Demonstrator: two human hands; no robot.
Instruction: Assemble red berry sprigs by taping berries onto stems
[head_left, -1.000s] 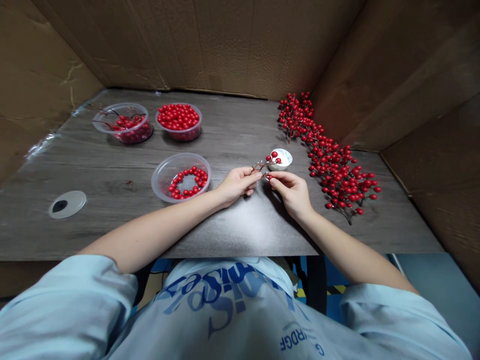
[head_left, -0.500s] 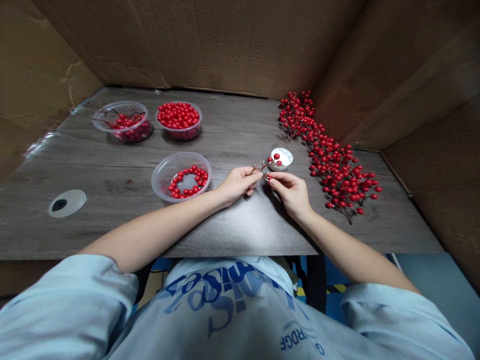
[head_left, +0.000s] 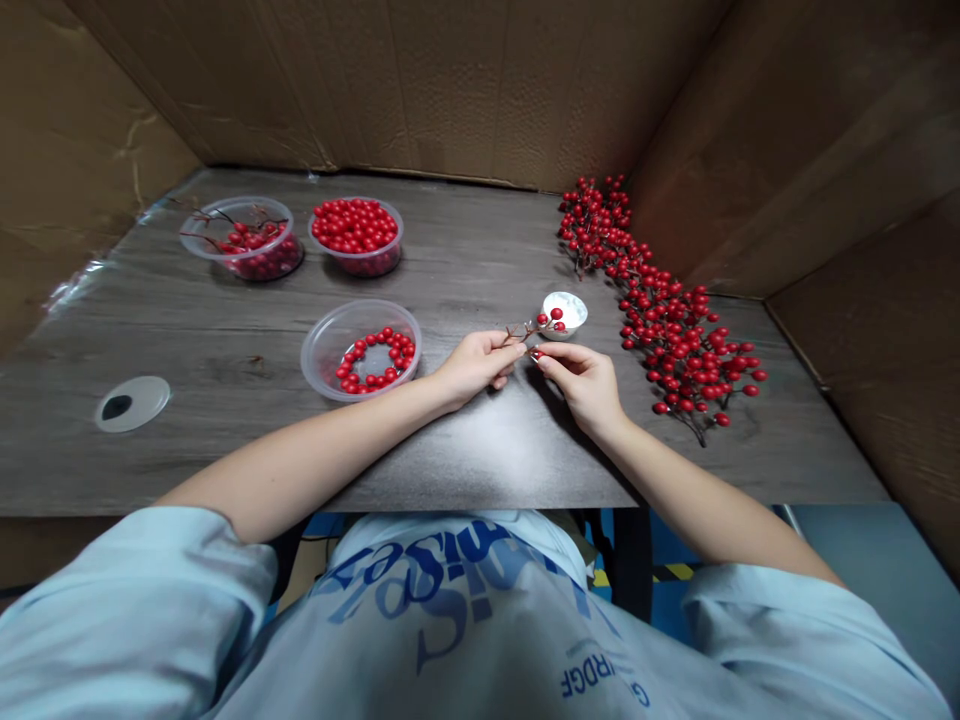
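Observation:
My left hand pinches a thin brown stem between thumb and fingers. The stem forks into small twigs, and a few red berries hang at its far end, in front of a small white cup. Close by on the right, my right hand is closed at the fingertips on a red artificial berry, which sits against a lower twig of the same stem. Whether the berry is fixed to that twig cannot be made out. The cup holds something white.
Berry branches lie along the right side. A clear tub left of my hands holds loose berries; behind it stand a heaped berry tub and a tub of stems. A round lid lies far left. Cardboard walls surround the table.
Both hands keep nearly the same place and grip. The berried end of the stem has shifted very slightly to the right, and the whole view has moved a little.

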